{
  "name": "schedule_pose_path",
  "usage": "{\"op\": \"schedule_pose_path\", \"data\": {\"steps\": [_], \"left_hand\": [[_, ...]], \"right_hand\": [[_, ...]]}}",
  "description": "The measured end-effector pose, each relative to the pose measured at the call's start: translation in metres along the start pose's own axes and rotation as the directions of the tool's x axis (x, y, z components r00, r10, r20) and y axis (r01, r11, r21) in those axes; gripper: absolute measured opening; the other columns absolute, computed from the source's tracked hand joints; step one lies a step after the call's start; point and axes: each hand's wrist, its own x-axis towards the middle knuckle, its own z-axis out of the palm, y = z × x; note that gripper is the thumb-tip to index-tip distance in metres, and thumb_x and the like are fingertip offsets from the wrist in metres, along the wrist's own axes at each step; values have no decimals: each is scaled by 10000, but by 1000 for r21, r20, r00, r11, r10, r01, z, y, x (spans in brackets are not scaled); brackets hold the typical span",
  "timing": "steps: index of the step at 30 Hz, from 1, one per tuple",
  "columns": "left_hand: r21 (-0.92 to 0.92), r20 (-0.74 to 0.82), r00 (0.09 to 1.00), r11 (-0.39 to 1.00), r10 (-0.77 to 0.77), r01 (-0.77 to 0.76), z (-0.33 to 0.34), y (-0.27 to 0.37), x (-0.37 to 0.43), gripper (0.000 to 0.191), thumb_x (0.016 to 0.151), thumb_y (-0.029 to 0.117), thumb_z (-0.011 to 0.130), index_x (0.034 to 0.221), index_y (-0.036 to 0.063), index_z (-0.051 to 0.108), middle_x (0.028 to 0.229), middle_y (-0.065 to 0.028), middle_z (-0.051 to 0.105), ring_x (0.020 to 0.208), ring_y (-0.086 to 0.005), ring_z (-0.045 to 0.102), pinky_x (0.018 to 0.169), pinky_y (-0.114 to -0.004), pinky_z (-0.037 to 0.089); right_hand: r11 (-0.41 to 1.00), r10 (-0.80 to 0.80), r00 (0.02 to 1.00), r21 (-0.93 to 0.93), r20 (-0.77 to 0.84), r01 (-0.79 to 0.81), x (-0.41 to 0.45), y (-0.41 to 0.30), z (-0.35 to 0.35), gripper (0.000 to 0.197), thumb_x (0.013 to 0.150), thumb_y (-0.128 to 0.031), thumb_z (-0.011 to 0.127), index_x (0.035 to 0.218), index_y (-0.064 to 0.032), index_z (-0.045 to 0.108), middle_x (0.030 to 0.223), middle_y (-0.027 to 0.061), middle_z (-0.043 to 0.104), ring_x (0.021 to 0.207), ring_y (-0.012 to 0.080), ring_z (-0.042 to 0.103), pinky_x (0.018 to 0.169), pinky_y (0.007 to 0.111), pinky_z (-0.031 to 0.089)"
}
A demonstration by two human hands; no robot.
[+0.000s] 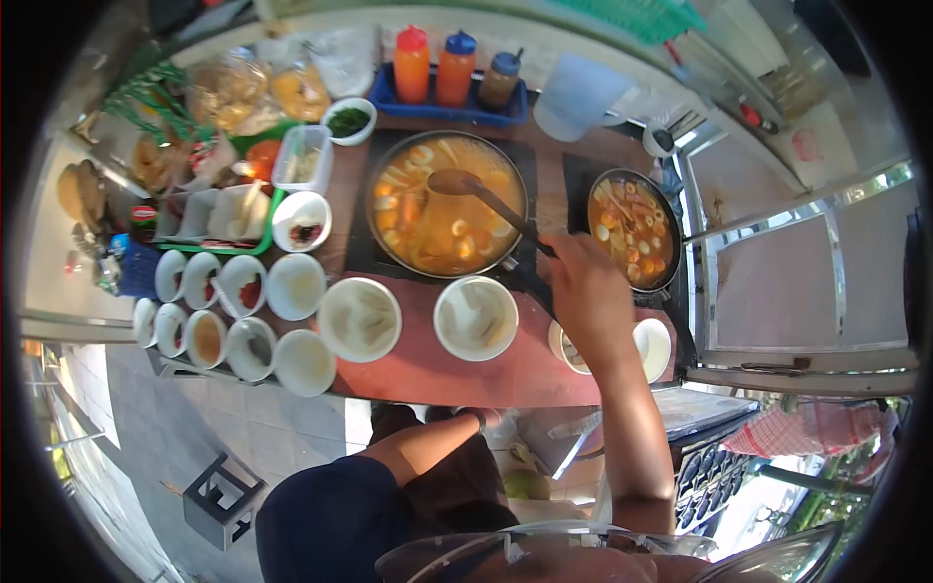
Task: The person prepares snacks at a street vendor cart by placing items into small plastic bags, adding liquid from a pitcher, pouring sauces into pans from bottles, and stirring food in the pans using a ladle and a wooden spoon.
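My right hand (590, 291) grips the handle of a dark spoon (455, 182), whose bowl is over the larger pan (446, 211) of orange broth with eggs and other pieces. The left hand (492, 419) hangs low near the counter's front edge, partly hidden; its fingers cannot be made out. Two white bowls (359, 319) (476, 318) with pale pieces inside stand in front of the larger pan. Another bowl (565, 348) is partly behind my right wrist, with a white bowl (653, 348) to its right. A smaller pan (631, 232) of similar stew sits at the right.
Several small white bowls (297, 286) with seasonings stand at the left. Behind them are a green-rimmed tray (268, 244) and a plastic container (302, 159). A blue basket (448, 113) holds squeeze bottles at the back, beside a translucent pitcher (576, 95). The larger pan's handle (531, 283) points towards me.
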Motion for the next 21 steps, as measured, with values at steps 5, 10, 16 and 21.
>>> {"op": "schedule_pose_path", "data": {"steps": [5,10,16,21], "left_hand": [[-168,-178,710,690,681,-704,-133,91,-213,163,936,208,677,1013,64,663,987,-169,692,818,-352,692,705,-470,541],[473,-661,461,806,592,-357,-266,123,-271,236,918,185,679,1124,73,653,1222,-140,667,811,-267,716,638,-390,574],[617,-565,641,782,520,-91,-301,99,-235,289,960,208,608,1226,100,636,1230,-150,687,816,-234,740,593,-376,589],[590,-503,652,777,567,-220,-294,82,-220,260,951,166,589,1187,96,674,1167,-167,716,922,-271,742,694,-388,606]], "right_hand": [[978,-120,991,-164,63,129,19,-20,1,208,878,-55,596,1043,-130,698,911,92,659,888,303,694,711,431,582],[953,-14,998,-301,60,31,22,-39,-8,222,891,-85,594,1041,-162,738,970,88,695,898,332,711,743,467,579],[953,120,983,-294,138,-75,9,-53,-7,246,890,-112,587,1070,-169,745,1052,81,721,949,329,725,784,476,586],[920,96,993,-388,64,-64,12,-67,-11,247,876,-84,576,1032,-179,743,973,97,690,923,317,716,747,453,585]]}}
